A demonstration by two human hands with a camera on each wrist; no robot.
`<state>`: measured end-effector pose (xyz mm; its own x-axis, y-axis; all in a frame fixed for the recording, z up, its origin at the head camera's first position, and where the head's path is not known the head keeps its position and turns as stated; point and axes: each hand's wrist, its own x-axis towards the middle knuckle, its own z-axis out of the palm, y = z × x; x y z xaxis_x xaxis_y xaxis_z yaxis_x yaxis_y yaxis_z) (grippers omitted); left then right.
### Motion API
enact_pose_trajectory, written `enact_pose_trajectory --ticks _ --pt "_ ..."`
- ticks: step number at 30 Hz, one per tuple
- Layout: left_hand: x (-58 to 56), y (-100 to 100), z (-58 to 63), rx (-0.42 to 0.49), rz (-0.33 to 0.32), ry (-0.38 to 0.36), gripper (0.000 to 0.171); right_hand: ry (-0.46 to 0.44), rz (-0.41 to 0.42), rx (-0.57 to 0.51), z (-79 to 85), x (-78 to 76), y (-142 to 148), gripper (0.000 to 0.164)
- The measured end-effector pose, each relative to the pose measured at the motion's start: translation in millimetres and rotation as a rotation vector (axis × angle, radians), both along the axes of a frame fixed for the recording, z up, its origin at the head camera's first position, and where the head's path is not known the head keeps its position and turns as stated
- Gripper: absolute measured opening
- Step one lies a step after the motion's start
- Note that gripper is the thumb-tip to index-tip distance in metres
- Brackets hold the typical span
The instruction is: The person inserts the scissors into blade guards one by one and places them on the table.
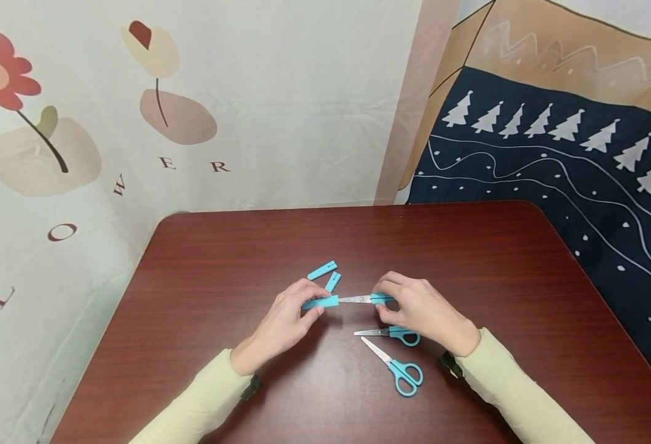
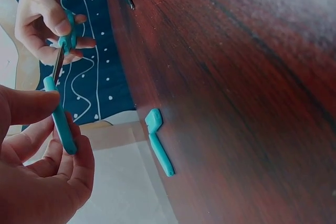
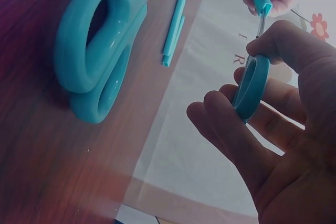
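My left hand (image 1: 287, 313) pinches a light-blue blade cap (image 2: 61, 121) between thumb and fingers. Scissors with blue handles (image 3: 254, 85) are held at the handles by my right hand (image 1: 414, 305), their closed blades (image 1: 354, 300) pointing left. The blade tips meet the cap's mouth; how far inside they reach I cannot tell. Both hands are raised over the table. Below the right hand lie two more pairs, the upper scissors (image 1: 403, 334) and the lower scissors (image 1: 405, 376). Beyond my left hand lie two loose caps, one farther cap (image 1: 322, 270) and one nearer cap (image 1: 333, 282).
The dark red-brown table (image 1: 236, 246) has rounded far corners. Behind it hangs a pale cloth (image 1: 303, 123) with flowers and letters. A navy cloth (image 1: 525, 166) with white trees hangs at the right. Each wrist wears a dark strap, such as the right strap (image 1: 450, 364).
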<state>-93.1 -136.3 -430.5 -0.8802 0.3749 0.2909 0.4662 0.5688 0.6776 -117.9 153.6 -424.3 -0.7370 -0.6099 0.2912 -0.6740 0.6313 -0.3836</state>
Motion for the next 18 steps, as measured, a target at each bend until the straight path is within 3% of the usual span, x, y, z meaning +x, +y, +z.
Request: enact_pose_trajectory --ticks 9,18 --pt "1.3 0.9 -1.8 -0.026 -0.005 0.047 0.028 0.039 0.006 0.012 0.9 0.3 -1.7 0.020" --pt "3.3 2.5 -2.5 -0.044 -0.005 0.045 0.028 0.053 0.011 0.004 2.9 1.2 -5.9 0.020"
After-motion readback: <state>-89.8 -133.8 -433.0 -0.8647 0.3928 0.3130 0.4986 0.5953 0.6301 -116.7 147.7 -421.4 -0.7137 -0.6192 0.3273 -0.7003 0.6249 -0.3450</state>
